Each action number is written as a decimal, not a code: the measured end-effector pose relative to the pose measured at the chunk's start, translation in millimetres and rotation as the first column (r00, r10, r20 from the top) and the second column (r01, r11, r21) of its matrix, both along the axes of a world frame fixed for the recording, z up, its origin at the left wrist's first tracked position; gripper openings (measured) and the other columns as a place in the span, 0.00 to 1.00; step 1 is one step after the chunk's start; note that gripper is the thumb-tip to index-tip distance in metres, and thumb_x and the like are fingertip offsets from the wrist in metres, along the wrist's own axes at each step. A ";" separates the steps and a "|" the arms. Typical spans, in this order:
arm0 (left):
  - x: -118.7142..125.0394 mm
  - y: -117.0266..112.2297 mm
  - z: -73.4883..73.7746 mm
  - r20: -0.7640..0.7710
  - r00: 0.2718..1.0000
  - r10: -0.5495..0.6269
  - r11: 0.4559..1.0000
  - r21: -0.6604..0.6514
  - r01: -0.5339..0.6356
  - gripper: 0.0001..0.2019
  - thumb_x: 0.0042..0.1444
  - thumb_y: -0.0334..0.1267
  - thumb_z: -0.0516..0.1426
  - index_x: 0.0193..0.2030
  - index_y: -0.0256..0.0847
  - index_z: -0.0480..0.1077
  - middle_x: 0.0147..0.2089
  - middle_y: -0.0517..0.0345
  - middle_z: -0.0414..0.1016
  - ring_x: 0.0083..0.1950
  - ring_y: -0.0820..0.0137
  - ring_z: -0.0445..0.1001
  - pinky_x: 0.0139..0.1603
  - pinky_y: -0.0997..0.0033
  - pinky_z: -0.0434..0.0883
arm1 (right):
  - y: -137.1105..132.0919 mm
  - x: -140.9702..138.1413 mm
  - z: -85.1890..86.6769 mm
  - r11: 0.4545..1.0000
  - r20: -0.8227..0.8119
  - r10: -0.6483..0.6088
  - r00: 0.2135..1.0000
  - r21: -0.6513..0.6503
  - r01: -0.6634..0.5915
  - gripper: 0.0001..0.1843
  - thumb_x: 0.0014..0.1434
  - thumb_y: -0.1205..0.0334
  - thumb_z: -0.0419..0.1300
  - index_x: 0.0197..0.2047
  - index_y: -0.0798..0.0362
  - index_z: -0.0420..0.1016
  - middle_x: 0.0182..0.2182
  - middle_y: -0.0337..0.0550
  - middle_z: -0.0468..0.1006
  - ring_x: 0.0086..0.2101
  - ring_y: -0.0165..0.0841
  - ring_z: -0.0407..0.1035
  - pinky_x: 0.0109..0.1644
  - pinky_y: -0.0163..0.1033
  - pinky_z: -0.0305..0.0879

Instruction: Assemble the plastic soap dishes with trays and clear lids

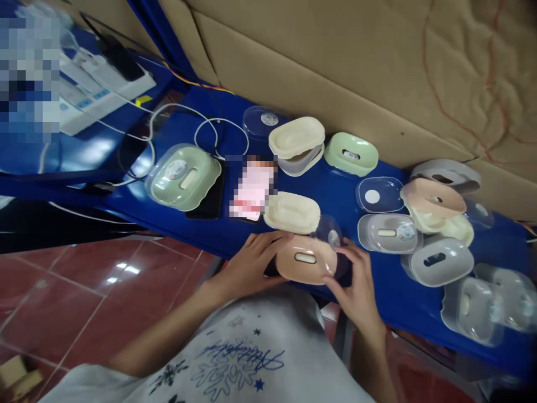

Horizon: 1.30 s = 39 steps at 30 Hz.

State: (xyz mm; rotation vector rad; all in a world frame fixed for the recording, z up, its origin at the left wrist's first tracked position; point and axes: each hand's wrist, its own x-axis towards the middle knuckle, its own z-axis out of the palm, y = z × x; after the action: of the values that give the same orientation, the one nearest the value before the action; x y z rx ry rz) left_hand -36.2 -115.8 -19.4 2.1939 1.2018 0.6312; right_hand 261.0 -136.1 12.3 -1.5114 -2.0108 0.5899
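In front of my body, at the table's near edge, is a rounded peach plastic box (304, 268) with an oval slot and a pale piece in the slot. My left hand (262, 260) grips its left end, fingers behind and thumb in front. At the right end my right hand (354, 274) closes round it, thumb on the near side. A clear plastic cover (329, 232) with a round label lies just behind the box, close to my right fingertips; whether they touch it I cannot tell. Directly beyond sits a cream oval shell (291, 212).
Further off are a phone (254, 190), a green box under a clear cover (182, 176), stacked cream shells (297, 137) and another green box (351, 154). Several grey and peach pieces crowd the right, including a grey box (442, 260). A white cable (201, 120) loops near a power strip (104, 95).
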 end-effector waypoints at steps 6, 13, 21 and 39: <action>11.4 6.4 2.7 -0.026 0.999 0.042 0.999 -0.022 -0.043 0.44 0.66 0.54 0.66 0.82 0.52 0.52 0.74 0.44 0.72 0.70 0.50 0.74 0.65 0.46 0.74 | 8.6 -1.5 1.7 0.961 -0.008 0.276 0.961 0.001 -0.276 0.40 0.73 0.58 0.63 0.81 0.36 0.53 0.66 0.53 0.74 0.71 0.52 0.65 0.75 0.71 0.66; 11.5 9.7 10.9 -0.031 0.997 0.066 0.985 -0.158 -0.070 0.52 0.60 0.52 0.71 0.83 0.54 0.47 0.74 0.48 0.72 0.68 0.49 0.74 0.67 0.46 0.70 | 21.7 15.6 19.3 0.783 0.156 0.615 0.773 -0.006 -0.622 0.37 0.71 0.76 0.50 0.80 0.49 0.55 0.70 0.49 0.73 0.74 0.41 0.62 0.83 0.70 0.43; 8.6 15.9 8.5 -0.003 0.998 -0.062 0.987 -0.151 0.060 0.45 0.65 0.52 0.68 0.82 0.57 0.49 0.75 0.53 0.71 0.68 0.54 0.74 0.64 0.51 0.70 | 1.3 -5.0 -16.3 0.846 0.232 0.360 0.904 0.327 -0.421 0.31 0.69 0.60 0.70 0.73 0.46 0.71 0.52 0.44 0.86 0.64 0.43 0.74 0.83 0.63 0.51; 5.0 17.6 2.7 0.000 0.988 -0.156 0.984 -0.088 0.156 0.44 0.69 0.55 0.65 0.83 0.59 0.45 0.79 0.50 0.65 0.74 0.48 0.69 0.66 0.44 0.71 | -8.5 -15.1 -9.7 0.902 0.433 0.280 0.857 0.187 -0.389 0.33 0.73 0.50 0.65 0.77 0.37 0.64 0.72 0.43 0.73 0.74 0.48 0.60 0.79 0.66 0.56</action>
State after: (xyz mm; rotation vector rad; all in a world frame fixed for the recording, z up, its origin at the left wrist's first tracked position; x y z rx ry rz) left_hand -31.1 -98.2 -16.7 2.1917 1.0285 0.4972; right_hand 245.9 -144.7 2.6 -1.1862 -2.5807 0.1233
